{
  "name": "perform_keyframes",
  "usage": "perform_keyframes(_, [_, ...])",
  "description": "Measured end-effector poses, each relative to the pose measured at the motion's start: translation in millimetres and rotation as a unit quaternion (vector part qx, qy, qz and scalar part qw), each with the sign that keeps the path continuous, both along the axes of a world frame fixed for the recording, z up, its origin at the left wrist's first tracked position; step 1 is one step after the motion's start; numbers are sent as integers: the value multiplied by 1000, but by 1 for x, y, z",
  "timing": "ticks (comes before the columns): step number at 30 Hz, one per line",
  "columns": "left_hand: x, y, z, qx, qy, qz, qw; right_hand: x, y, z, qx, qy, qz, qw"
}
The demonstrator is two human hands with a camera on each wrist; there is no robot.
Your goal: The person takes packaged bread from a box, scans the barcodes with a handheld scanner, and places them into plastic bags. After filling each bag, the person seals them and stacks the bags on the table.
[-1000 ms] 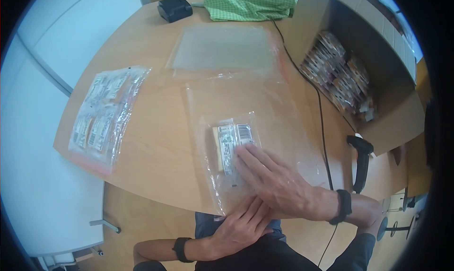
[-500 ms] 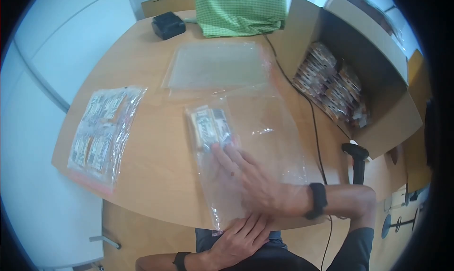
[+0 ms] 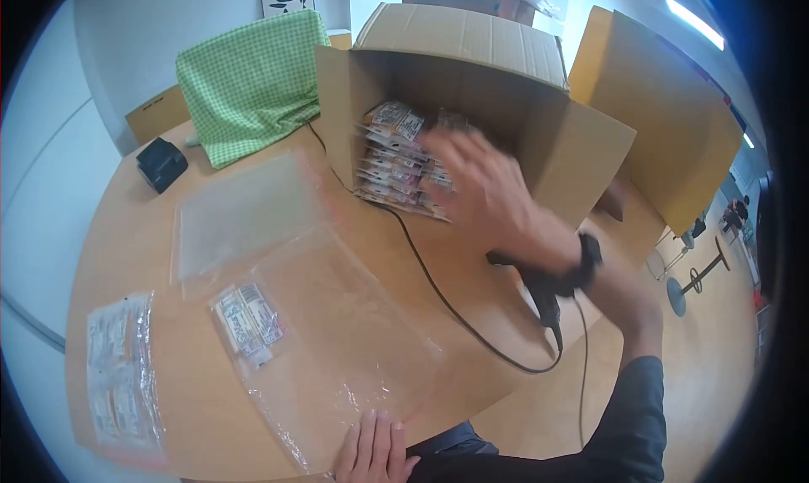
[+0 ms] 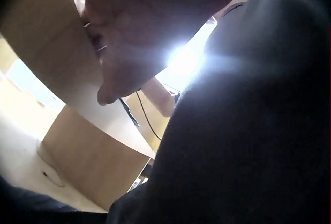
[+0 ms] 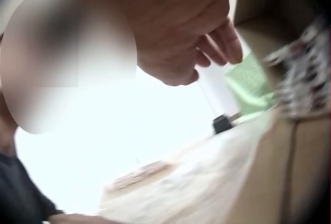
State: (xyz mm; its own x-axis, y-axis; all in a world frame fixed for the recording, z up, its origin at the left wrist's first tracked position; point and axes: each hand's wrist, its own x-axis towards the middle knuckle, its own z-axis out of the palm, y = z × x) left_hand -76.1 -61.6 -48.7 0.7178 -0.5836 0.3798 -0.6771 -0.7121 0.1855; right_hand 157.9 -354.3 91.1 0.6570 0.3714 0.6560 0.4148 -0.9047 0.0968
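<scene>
My right hand [image 3: 480,184], blurred, reaches in front of the open cardboard box [image 3: 459,34] and overlaps the stacked small packets [image 3: 389,158] inside it. In the right wrist view its fingers [image 5: 227,42] are loosely bent, with nothing held. At the table's front edge my left hand [image 3: 373,451] rests with straight fingers on the near end of a large clear plastic bag [image 3: 337,331]. A labelled packet [image 3: 249,321] lies in the bag's far left corner. In the left wrist view the left hand [image 4: 139,37] shows dark against the tabletop.
A filled bag of labelled packets [image 3: 120,373] lies at the left. Flat clear bags [image 3: 244,217] are stacked farther back. A black scanner [image 3: 539,293] stands below the right forearm, its cable [image 3: 438,293] crossing the table. Behind are a black device [image 3: 162,164] and a green checked cloth [image 3: 253,87].
The right hand has left the packet in the bag's far left corner and moved to the box. The left hand stays at the bag's near end. The head view has turned right.
</scene>
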Motion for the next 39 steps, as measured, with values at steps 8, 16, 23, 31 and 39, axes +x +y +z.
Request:
perform_keyframes(8, [32, 34, 102, -97, 192, -185, 959, 65, -62, -2, 1, 274, -178, 945])
perform_keyframes(16, [151, -39, 111, -592, 638, -117, 478, -100, 11, -21, -43, -76, 96, 992])
perform_keyframes(23, [183, -49, 108, -495, 577, -120, 639, -170, -35, -62, 102, 18, -90, 990])
perform_keyframes(31, [200, -36, 80, -461, 570, -89, 674, -122, -87, -91, 425, 365, -85, 824])
perform_keyframes(39, [203, -33, 82, -421, 565, -93, 704, -141, -21, -36, 245, 272, 100, 925])
